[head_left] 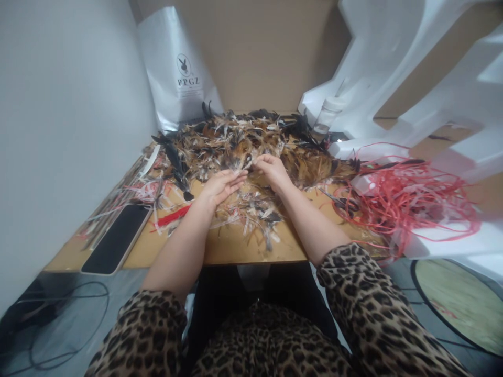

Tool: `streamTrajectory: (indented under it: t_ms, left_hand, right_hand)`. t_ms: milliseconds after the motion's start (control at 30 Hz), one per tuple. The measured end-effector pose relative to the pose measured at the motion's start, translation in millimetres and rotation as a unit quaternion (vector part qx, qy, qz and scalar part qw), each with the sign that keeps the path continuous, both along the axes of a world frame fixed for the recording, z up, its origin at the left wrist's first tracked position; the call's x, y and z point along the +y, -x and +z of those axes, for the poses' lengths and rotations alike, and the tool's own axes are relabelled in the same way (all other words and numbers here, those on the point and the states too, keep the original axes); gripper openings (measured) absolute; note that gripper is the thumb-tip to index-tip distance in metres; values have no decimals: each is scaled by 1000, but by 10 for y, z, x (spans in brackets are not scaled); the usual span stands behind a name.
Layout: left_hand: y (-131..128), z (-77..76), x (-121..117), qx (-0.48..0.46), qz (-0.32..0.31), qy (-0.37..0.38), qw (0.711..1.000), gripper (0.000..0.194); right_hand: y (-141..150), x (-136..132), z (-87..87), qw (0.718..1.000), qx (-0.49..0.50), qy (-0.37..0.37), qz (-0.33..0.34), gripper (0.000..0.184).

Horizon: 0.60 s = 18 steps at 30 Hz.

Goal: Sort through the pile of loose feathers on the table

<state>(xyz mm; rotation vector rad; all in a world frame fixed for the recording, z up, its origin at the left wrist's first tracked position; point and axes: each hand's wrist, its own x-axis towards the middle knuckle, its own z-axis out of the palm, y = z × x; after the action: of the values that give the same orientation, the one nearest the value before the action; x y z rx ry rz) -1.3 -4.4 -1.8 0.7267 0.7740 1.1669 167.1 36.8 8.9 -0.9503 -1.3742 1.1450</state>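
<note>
Over the near side of a feather pile, my two hands meet. My left hand (pixel 223 186) is turned partly palm up, with its thumb and fingertips closed on the pale base of a small brown feather (pixel 239 154). From the other side, my right hand (pixel 271 167) pinches at the same small feather, its thumb and index finger pressed together. The large pile of brown, black and white feathers (pixel 220 136) lies just beyond my fingertips. Beneath my hands is a scatter of loose feather scraps (pixel 259 209).
A phone (pixel 118 238) lies left on the yellowish table (pixel 251 254), near a red bundle of strands (pixel 173 215). Tangled red ribbon (pixel 416 199) covers the right side. A white bag (pixel 176 68) and a clear jar (pixel 328 115) stand behind. A round stool (pixel 463 303) is below right.
</note>
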Motion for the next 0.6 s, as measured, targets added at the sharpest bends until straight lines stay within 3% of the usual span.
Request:
streamTrajectory:
  t_ms: [300,433,600]
  left_hand:
    - [-15,-12,7,2,-35,-4,999,8]
    - [-27,16,0,-30,-24,-1,999,6]
    - [-35,39,-23,-60,-33,5,998,7]
  right_hand:
    - [96,-91,39,997,-60,-34,44,17]
    - [88,-97,35,998,2,11,69,22]
    - [68,-107,19,978,93,100,158,33]
